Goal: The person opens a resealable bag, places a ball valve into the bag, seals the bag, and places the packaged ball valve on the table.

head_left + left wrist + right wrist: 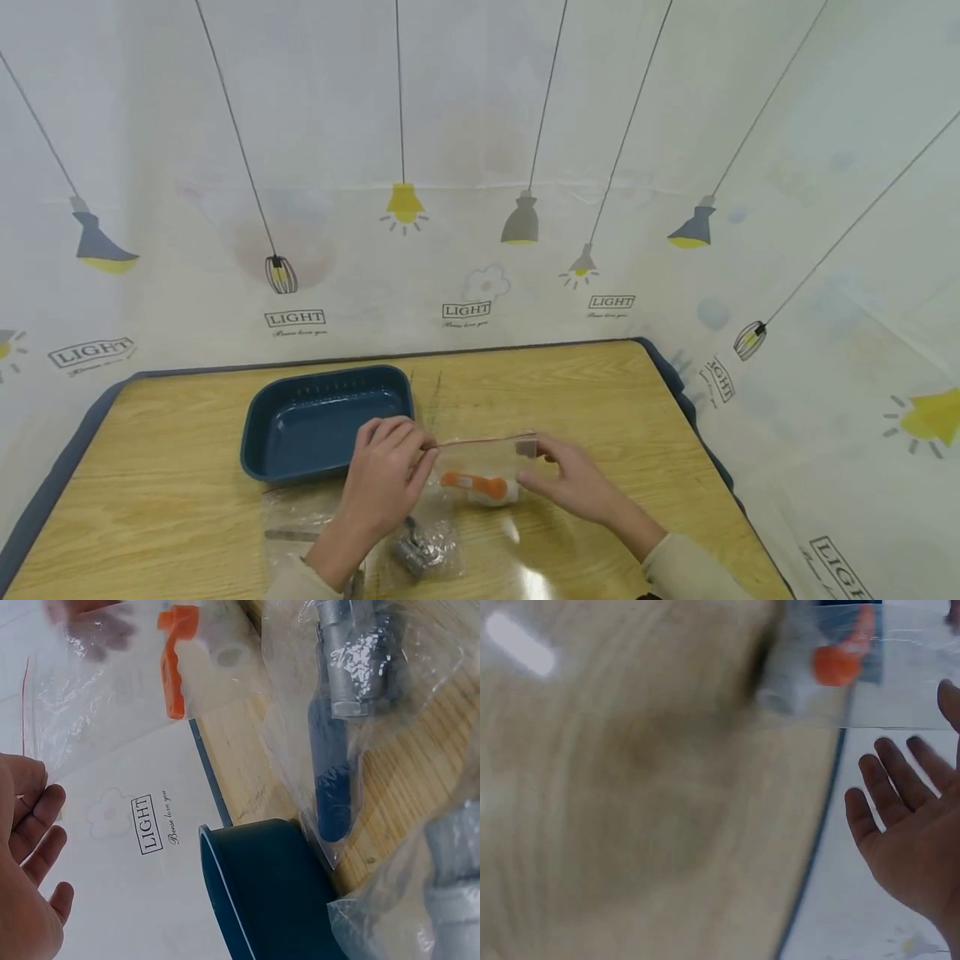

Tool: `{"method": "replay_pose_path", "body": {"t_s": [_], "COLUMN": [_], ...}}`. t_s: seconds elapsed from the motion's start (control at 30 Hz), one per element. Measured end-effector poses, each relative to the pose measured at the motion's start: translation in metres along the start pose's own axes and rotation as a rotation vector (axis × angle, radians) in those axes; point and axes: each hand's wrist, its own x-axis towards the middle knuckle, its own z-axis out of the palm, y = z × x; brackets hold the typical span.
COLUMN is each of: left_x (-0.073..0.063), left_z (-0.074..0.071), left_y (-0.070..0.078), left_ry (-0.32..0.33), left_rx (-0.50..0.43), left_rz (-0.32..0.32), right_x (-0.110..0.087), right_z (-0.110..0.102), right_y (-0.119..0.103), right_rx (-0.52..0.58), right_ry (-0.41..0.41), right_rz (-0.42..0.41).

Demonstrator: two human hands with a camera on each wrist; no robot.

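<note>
My left hand (386, 471) pinches the upper left corner of a clear zip bag (486, 458), which hangs above the table. Inside the bag lies a white plastic valve with an orange handle (474, 483). My right hand (577, 483) is at the bag's other upper corner, thumb and fingers apart. The right wrist view shows those fingers (889, 776) spread beside the bag, not curled round it. On the table below my left hand, another clear bag (289, 727) holds a grey metal valve (352, 675) with a blue handle (330, 772).
A dark blue tray (251, 433) stands at the left, behind my left hand. A further bagged grey metal fitting (454, 859) shows at the left wrist view's lower right. A printed cloth wall (465, 250) rises behind the wooden table (585, 383).
</note>
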Motion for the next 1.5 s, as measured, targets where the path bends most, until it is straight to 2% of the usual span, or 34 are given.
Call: {"method": "replay_pose_path", "body": {"t_s": [0.1,0.2,0.43,0.5,0.7,0.83,1.0,1.27,1.5], "left_x": [0.000,-0.001,-0.003,-0.004,-0.008,-0.012,-0.022,-0.042,-0.054], "left_z": [0.000,-0.001,-0.001,-0.001,-0.003,-0.009,-0.017,-0.021,-0.023], "left_y": [-0.001,-0.002,-0.006,-0.008,-0.012,-0.019,-0.031,-0.040,-0.047], "left_ry": [0.004,0.011,0.021,0.024,0.021,0.018,0.026,0.023,0.015], "left_rx": [-0.010,-0.021,-0.031,-0.032,-0.053,-0.041,-0.017,-0.004,0.003], "left_rz": [-0.008,-0.014,-0.040,-0.047,-0.101,-0.145,-0.169,-0.194,-0.224], "right_x": [0.005,0.009,0.017,0.018,0.018,0.014,0.009,0.005,0.009], "right_z": [0.015,0.027,0.043,0.045,0.046,0.044,0.041,0.037,0.043], "right_y": [0.018,0.030,0.036,0.036,0.034,0.034,0.038,0.037,0.039], "right_rx": [0.128,0.225,0.418,0.445,0.426,0.460,0.498,0.512,0.519], "right_ry": [-0.046,-0.051,-0.055,-0.052,-0.013,-0.028,-0.051,-0.084,-0.134], "right_rz": [-0.012,-0.039,-0.102,-0.105,-0.117,-0.046,0.058,0.293,0.376]}}
